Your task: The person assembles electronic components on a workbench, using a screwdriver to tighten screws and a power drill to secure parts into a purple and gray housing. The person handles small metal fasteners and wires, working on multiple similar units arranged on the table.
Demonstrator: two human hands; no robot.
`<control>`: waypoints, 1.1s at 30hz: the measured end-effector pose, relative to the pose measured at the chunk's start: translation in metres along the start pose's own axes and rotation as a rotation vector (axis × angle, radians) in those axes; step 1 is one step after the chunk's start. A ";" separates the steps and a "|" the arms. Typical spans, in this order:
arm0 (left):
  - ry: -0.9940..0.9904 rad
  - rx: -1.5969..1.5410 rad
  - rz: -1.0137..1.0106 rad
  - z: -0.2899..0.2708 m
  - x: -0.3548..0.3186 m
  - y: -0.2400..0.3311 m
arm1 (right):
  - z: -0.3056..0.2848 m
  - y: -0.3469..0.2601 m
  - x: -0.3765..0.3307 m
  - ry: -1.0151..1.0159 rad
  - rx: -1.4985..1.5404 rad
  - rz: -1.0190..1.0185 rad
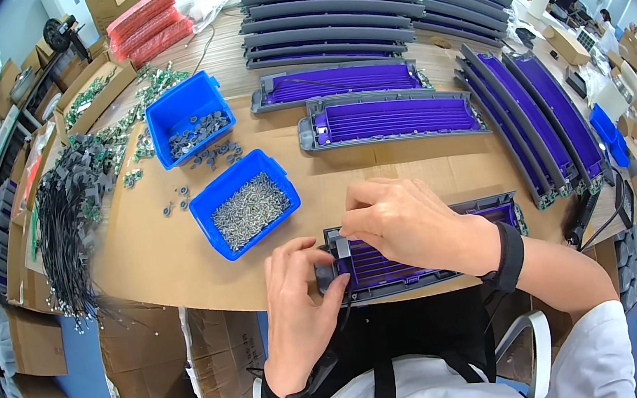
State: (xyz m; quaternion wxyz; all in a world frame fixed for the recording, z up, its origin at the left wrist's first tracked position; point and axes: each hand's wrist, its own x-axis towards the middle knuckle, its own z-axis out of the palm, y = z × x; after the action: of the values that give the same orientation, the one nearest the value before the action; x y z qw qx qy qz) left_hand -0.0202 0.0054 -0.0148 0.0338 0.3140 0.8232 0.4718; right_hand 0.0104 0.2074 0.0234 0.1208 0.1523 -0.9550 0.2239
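Observation:
In front of me on the cardboard-covered table lies a long dark grey housing (367, 292) with a purple slatted inside. My left hand (299, 310) is at its left end, thumb and fingers curled around a dark grey end piece (325, 278). A small light grey block (340, 246) sits at that end, between my hands. My right hand (397, 224) reaches over the housing from the right, its fingers pinched together just beside the block. Whatever those fingertips hold is hidden. A black wire hangs below the left end.
Blue bins hold screws (249, 210) and small grey parts (198, 135). Black cables (68, 222) and green circuit boards (155, 87) are piled at left. More purple-and-grey housings (397, 118) lie beyond my hands, with others stacked (331, 14) behind and leaning at right (535, 119).

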 end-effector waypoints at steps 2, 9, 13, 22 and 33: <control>0.036 -0.171 -0.013 0.005 0.001 0.000 | -0.001 -0.001 0.000 -0.013 0.009 0.017; 0.021 -0.152 0.100 0.011 0.010 -0.009 | -0.009 0.006 -0.008 -0.136 0.200 0.053; 0.020 -0.167 0.084 0.012 0.010 -0.006 | -0.013 0.010 -0.006 -0.151 0.245 0.126; 0.081 -0.054 0.177 0.018 0.007 -0.012 | -0.010 0.012 0.000 -0.171 0.320 0.233; -0.053 -0.181 0.061 0.010 0.008 -0.011 | -0.007 0.014 -0.001 -0.173 0.270 0.186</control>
State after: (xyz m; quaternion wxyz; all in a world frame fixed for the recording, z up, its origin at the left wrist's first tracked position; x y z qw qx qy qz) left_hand -0.0283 0.0131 -0.0269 0.0695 0.3469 0.7661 0.5366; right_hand 0.0077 0.2228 0.0237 -0.0045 0.0967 -0.9331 0.3462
